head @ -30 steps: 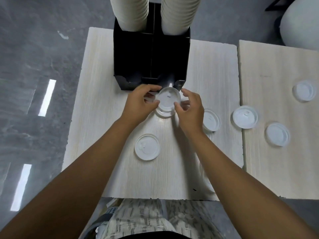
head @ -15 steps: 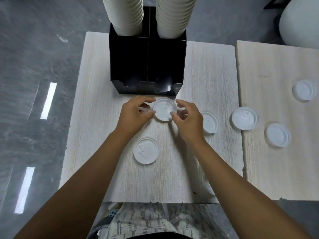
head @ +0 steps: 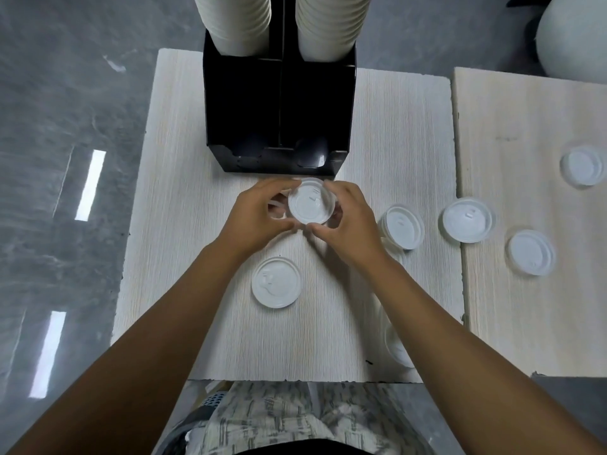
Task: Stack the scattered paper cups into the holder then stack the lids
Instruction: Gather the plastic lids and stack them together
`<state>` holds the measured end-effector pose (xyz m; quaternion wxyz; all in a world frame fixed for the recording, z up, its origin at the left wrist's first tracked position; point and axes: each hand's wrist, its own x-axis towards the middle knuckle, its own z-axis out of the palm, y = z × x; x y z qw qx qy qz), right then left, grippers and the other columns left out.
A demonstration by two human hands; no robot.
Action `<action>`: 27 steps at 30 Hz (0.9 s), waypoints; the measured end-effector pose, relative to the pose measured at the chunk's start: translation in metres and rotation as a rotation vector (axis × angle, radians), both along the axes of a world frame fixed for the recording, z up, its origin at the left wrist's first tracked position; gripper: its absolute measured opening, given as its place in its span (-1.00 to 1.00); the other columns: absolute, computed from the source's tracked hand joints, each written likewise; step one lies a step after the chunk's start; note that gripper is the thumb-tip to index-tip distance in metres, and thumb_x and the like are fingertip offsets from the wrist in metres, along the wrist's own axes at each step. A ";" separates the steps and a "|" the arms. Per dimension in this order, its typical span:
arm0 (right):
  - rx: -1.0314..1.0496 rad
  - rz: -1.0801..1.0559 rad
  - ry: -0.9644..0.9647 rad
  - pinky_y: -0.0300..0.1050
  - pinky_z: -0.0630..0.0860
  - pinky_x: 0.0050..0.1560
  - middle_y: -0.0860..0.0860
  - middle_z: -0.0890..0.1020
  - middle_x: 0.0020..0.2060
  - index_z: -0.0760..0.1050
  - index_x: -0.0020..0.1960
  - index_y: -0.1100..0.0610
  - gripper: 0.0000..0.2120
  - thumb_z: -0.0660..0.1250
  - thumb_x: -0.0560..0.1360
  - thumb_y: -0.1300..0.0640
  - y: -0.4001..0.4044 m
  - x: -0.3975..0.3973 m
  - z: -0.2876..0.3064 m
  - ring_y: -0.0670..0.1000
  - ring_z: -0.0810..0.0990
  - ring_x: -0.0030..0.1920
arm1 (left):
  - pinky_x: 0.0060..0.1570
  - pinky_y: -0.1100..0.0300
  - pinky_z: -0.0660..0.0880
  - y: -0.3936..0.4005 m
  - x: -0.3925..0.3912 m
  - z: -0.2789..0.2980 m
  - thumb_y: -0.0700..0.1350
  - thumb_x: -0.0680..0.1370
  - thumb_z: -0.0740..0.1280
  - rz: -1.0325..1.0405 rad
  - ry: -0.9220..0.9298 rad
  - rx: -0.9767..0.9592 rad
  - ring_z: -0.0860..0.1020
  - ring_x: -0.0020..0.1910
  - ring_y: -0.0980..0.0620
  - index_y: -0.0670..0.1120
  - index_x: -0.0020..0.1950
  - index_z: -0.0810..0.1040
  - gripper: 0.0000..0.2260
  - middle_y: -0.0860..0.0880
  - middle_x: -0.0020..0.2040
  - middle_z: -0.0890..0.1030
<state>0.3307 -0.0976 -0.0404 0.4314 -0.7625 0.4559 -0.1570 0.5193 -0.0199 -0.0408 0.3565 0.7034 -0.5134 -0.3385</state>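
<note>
A black cup holder (head: 279, 113) stands at the table's far edge with two tall stacks of paper cups (head: 235, 24) in it. Just in front of it, my left hand (head: 259, 213) and my right hand (head: 345, 218) hold a short stack of white lids (head: 310, 205) from both sides, fingers curled round its rim. More white lids lie loose: one (head: 276, 282) near my left forearm, one (head: 403, 226) right of my right hand, others (head: 468, 220) farther right. Another lid (head: 397, 348) is half hidden under my right forearm.
Two pale wood tables (head: 184, 224) sit side by side with a narrow gap between them. The right table (head: 525, 316) carries two lids (head: 530, 252). A large white rounded object (head: 574, 37) sits at the top right. Grey floor surrounds the tables.
Both hands, still holding the lid stack, have drawn back a little from the holder's front toward me.
</note>
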 end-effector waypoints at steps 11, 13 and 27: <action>-0.040 0.155 -0.063 -0.07 0.52 0.30 -0.10 0.40 0.40 0.37 0.53 0.09 -0.24 0.59 0.41 0.06 0.104 -0.018 0.029 -0.04 0.41 0.40 | 0.11 0.35 0.59 0.130 -0.013 0.037 -0.02 0.40 0.64 0.072 0.032 -0.020 0.62 0.16 0.15 -0.06 0.40 0.56 -0.40 0.06 0.30 0.61; -0.043 0.159 -0.059 -0.06 0.53 0.29 -0.14 0.39 0.40 0.37 0.52 0.09 -0.25 0.59 0.41 0.04 0.120 -0.025 0.021 -0.05 0.41 0.40 | 0.11 0.33 0.58 0.146 -0.020 0.027 0.03 0.39 0.64 0.070 0.022 0.009 0.61 0.15 0.14 -0.05 0.39 0.56 -0.39 0.08 0.29 0.62; -0.034 0.131 0.037 -0.33 0.18 0.45 -0.14 0.35 0.45 0.32 0.56 0.04 -0.20 0.59 0.42 -0.01 0.125 -0.032 0.007 -0.11 0.23 0.46 | 0.45 0.36 0.12 0.158 -0.020 -0.002 0.22 0.44 0.52 0.028 -0.213 -0.035 0.45 0.40 0.05 0.04 0.44 0.46 -0.37 0.06 0.41 0.53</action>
